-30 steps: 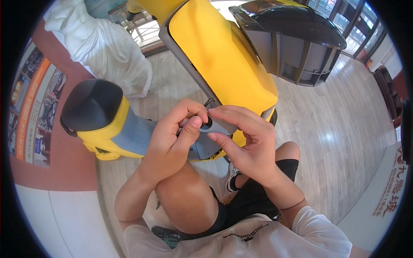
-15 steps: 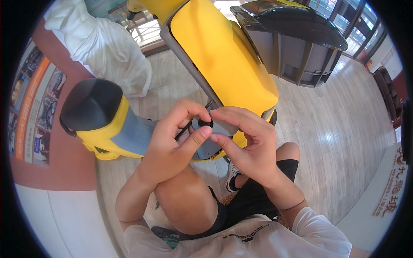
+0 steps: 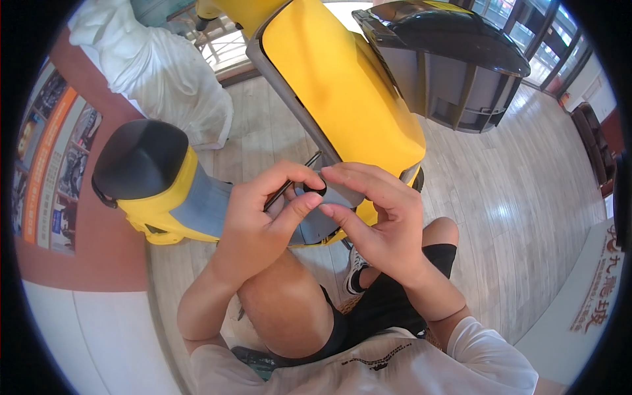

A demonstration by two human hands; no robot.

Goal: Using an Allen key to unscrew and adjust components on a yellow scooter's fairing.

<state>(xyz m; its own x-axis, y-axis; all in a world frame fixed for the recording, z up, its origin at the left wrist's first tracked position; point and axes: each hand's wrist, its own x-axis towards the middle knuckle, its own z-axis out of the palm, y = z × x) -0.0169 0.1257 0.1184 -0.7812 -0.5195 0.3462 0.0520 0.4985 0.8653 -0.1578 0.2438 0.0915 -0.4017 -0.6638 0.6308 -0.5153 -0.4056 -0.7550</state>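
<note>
Rod (image 3: 313, 159), thin and dark, slants through the curled left hand (image 3: 257, 204), its lower part showing near the base of the thumb and its upper end sticking out beyond the index finger. The left hand holds it while its own index finger and thumb point inward with a narrow gap between their tips. Opposite, the right hand (image 3: 392, 207) is cupped, with bent fingers and thumb somewhat apart and their tips close to those of the left. Between the two sets of tips shows a small black round part (image 3: 316, 189); I cannot tell whether either hand grips it.

Just beyond the hands stands a yellow vehicle (image 3: 336, 79), with a grey footboard (image 3: 204, 210) running leftward to a black seat (image 3: 141, 158). A black-and-grey case (image 3: 454, 85) is at the upper right, near the yellow bodywork. Toward the upper left, a white wrapped bulk (image 3: 164, 85) stands beside a reddish-brown wall (image 3: 112, 243) bearing a picture board (image 3: 56, 158). Pale planks make up the floor (image 3: 507, 184), and a dark brown sofa (image 3: 592, 145) sits at the far right. Below the hands are a bare knee (image 3: 289, 309), black shorts (image 3: 378, 313) and a black-and-white shoe (image 3: 354, 273).
</note>
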